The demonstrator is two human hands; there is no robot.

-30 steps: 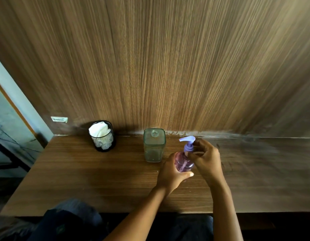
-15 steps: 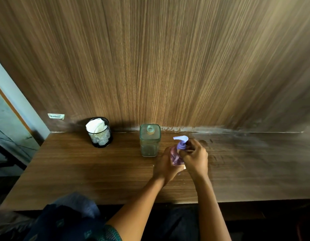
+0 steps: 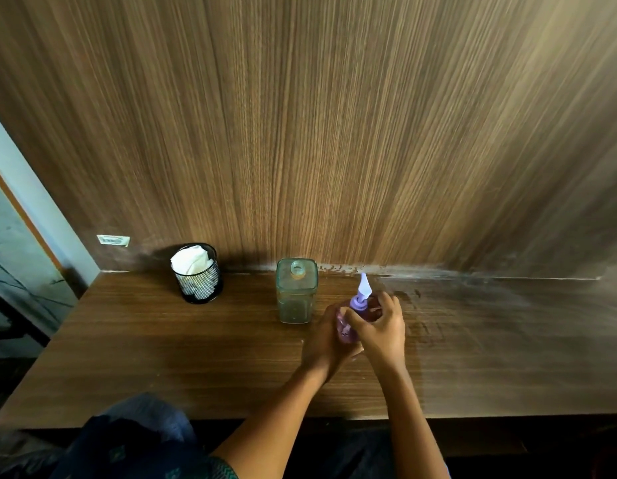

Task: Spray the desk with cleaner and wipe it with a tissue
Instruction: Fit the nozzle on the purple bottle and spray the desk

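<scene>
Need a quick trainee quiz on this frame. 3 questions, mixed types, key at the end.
1. True or false: the left hand and the right hand both grip the purple pump bottle.
2. Fill in: the glass jar stands on the bottle's ____ side, by the person's own sides.
3. Where is the white tissue? A) in the black mesh cup B) in the right hand C) inside the glass jar

Key: 1 true; 2 left; 3 A.

Left, mesh cup (image 3: pixel 200 281); middle, jar (image 3: pixel 296 300); pump bottle (image 3: pixel 357 303) just right, perhaps nearer.
</scene>
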